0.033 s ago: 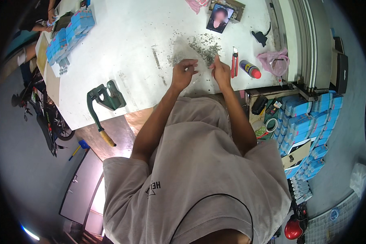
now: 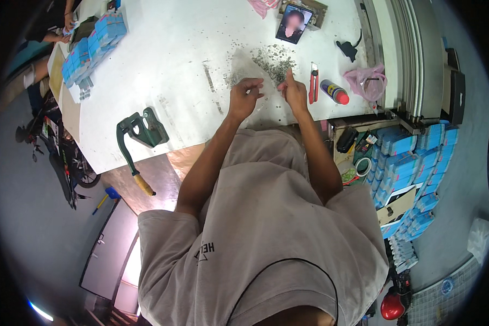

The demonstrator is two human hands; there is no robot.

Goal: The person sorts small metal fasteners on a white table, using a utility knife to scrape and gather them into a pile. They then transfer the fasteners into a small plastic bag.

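My left hand is at the near side of the white table, its fingers curled inward and a small gap showing between thumb and forefinger. To its right, my right hand has the forefinger stretched away from me and the thumb and other fingers bent together. Anything held in either hand is too small or too hidden to make out. Just beyond both hands lies a clear plastic bag, flat on the table. Many tiny dark metallic pieces are scattered beside and around it.
Right of my hands lie a red utility knife, a spray can and a pink plastic bag. Ahead leans a phone. A green hand press stands left, near the table's edge. Blue bundles sit far left, near another person's hand.
My right hand's fingers have shifted very slightly, and the left hand is almost unmoved. The bag and the other things on the table stay in place.
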